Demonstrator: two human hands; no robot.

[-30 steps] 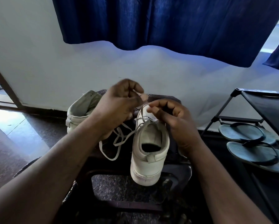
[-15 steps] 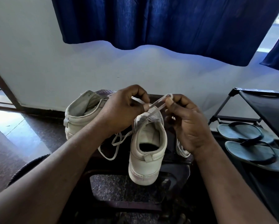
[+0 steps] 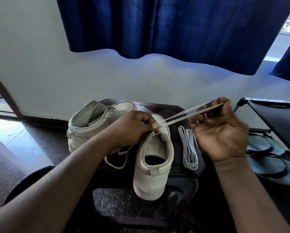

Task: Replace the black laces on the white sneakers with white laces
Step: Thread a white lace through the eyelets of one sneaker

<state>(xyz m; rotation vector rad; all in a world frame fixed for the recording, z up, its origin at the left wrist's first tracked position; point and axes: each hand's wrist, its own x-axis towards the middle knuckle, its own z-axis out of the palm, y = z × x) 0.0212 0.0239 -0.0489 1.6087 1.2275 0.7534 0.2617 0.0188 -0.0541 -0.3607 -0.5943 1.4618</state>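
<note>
Two white sneakers stand on a small dark stool (image 3: 159, 105). The near sneaker (image 3: 153, 167) has its heel toward me; the other sneaker (image 3: 90, 125) lies behind it on the left. My left hand (image 3: 130, 130) rests on the near sneaker's tongue and pinches the white lace at the eyelets. My right hand (image 3: 219, 130) is raised to the right, palm toward me, with two taut strands of that white lace (image 3: 188, 114) held at its fingertips. The lace's slack loops (image 3: 115, 158) hang left of the shoe. A folded spare white lace (image 3: 188, 147) lies beside the shoe.
A black metal shoe rack (image 3: 273, 118) stands at the right with blue flip-flops (image 3: 267, 158) underneath. A blue curtain (image 3: 166, 27) hangs over the white wall behind. A dark fuzzy mat edge (image 3: 28, 180) shows at lower left on the polished floor.
My right hand has pulled the lace strands out up and to the right, drawing them taut, uncovering the folded spare lace. My left hand has stayed on the shoe's tongue.
</note>
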